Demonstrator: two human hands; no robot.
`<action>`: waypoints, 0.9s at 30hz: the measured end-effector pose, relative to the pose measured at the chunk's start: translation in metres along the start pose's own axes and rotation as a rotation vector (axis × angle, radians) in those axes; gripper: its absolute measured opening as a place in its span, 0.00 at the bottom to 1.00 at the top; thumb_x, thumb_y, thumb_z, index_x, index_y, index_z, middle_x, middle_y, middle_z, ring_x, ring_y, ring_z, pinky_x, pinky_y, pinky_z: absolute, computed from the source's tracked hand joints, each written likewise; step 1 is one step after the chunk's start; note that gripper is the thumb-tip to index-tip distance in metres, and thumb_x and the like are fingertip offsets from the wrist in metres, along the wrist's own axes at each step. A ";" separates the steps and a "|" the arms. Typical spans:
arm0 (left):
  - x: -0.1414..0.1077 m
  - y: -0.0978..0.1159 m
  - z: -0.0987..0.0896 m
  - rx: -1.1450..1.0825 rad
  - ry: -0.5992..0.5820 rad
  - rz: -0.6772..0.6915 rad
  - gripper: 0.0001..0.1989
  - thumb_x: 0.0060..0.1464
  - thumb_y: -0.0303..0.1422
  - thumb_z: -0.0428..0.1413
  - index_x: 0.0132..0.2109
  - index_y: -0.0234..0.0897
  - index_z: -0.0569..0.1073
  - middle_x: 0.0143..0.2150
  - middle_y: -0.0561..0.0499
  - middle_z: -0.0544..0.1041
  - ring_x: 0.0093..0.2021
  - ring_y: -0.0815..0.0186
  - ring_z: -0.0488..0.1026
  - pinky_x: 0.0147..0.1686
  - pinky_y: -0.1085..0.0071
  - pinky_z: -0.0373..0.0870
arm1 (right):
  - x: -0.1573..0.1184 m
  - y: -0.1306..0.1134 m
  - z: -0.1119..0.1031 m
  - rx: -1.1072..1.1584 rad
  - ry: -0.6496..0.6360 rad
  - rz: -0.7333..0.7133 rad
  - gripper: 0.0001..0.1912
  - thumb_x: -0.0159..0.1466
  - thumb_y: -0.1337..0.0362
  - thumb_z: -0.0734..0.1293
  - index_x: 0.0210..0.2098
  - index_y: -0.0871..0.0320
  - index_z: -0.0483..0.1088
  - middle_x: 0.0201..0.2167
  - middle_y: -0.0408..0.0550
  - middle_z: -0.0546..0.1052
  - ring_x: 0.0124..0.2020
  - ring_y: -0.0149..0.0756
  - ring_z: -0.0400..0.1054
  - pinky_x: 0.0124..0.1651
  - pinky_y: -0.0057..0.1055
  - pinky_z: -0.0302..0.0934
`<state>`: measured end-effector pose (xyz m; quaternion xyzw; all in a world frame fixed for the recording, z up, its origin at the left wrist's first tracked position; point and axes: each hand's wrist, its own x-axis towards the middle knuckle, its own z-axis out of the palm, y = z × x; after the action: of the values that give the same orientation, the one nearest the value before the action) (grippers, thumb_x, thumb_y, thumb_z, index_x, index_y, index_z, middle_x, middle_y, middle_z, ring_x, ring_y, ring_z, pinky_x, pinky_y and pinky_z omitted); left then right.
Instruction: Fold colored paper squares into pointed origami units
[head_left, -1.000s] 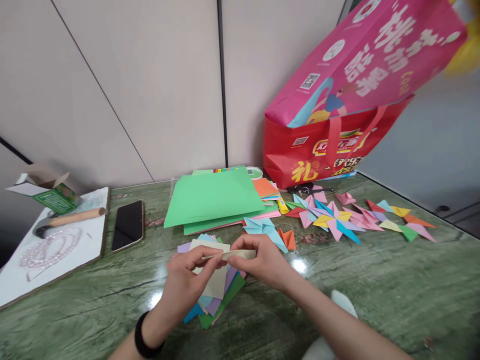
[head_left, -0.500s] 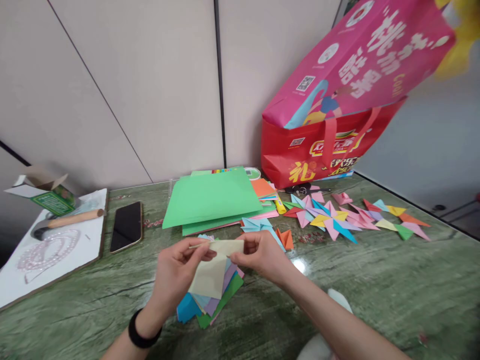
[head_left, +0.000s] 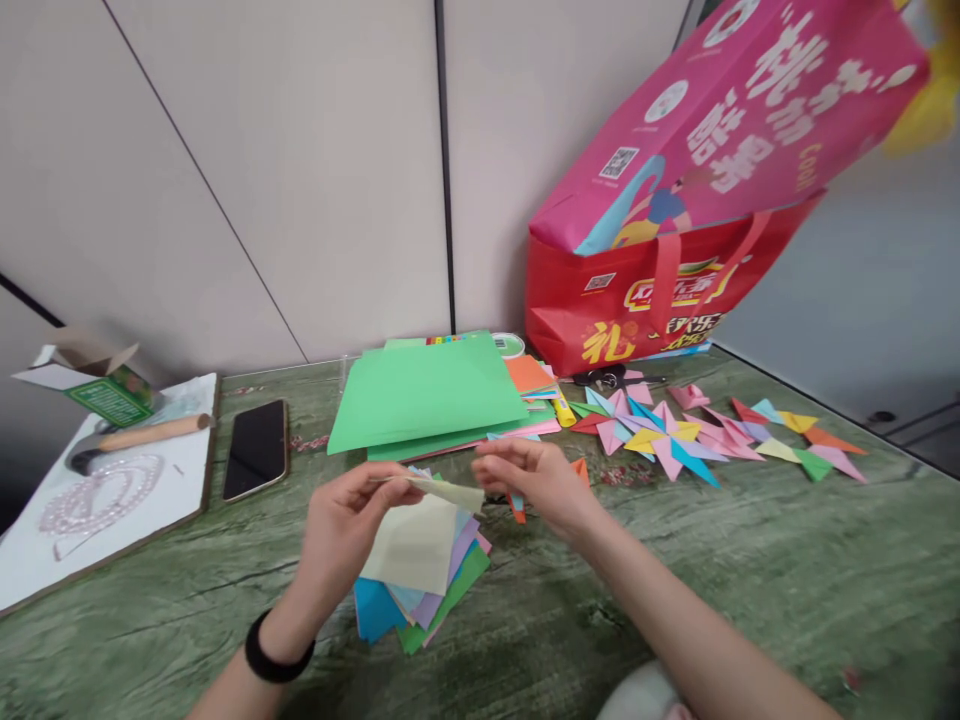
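My left hand (head_left: 341, 525) pinches a folded strip of pale yellow paper (head_left: 454, 492) by its left end, above a fanned stack of coloured paper squares (head_left: 463, 598). A pale yellow sheet (head_left: 411, 550) lies on top of that stack. Just off the strip's right end is my right hand (head_left: 544, 485), its fingers bent and slightly apart, with nothing seen in them. Behind and below this hand, partly hidden, are orange and light blue folded paper pieces (head_left: 517, 508). My left wrist wears a black band (head_left: 277, 650).
Green sheets (head_left: 427, 395) are piled at the back. Folded paper points (head_left: 664, 430) spread to the right, below red (head_left: 585, 315) and pink (head_left: 600, 180) bags. At left are a phone (head_left: 256, 450) and a white board (head_left: 184, 475) bearing a wooden-handled tool (head_left: 157, 433) and a small box (head_left: 120, 397).
My right hand has let go of the pale yellow paper and moved slightly right and up. The left hand keeps the strip, whose right end now hangs free.
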<state>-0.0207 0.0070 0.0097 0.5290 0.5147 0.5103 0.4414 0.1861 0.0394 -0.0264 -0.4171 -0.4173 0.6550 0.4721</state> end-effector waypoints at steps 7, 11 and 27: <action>-0.002 0.000 0.006 -0.065 -0.183 0.029 0.01 0.47 0.27 0.58 0.29 0.33 0.75 0.26 0.52 0.75 0.20 0.69 0.71 0.17 0.75 0.69 | -0.018 -0.003 0.017 0.063 -0.409 0.262 0.18 0.54 0.53 0.68 0.32 0.64 0.73 0.26 0.47 0.75 0.21 0.25 0.69 0.26 0.23 0.65; -0.002 0.002 0.006 -0.138 -0.174 -0.101 0.15 0.48 0.28 0.58 0.45 0.36 0.70 0.29 0.52 0.78 0.28 0.66 0.75 0.24 0.72 0.73 | -0.015 -0.001 0.016 0.017 -0.302 0.222 0.19 0.46 0.56 0.73 0.32 0.63 0.72 0.21 0.41 0.73 0.17 0.24 0.64 0.20 0.21 0.58; -0.005 -0.009 0.006 0.008 -0.095 -0.225 0.08 0.47 0.33 0.59 0.27 0.32 0.77 0.21 0.49 0.80 0.22 0.65 0.77 0.25 0.74 0.72 | -0.026 0.001 0.033 -0.184 -0.131 -0.084 0.13 0.47 0.68 0.71 0.33 0.61 0.70 0.30 0.46 0.75 0.28 0.31 0.68 0.26 0.25 0.61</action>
<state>-0.0152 0.0029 -0.0004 0.4933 0.5514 0.4295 0.5178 0.1598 0.0092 -0.0135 -0.3971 -0.5227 0.6194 0.4307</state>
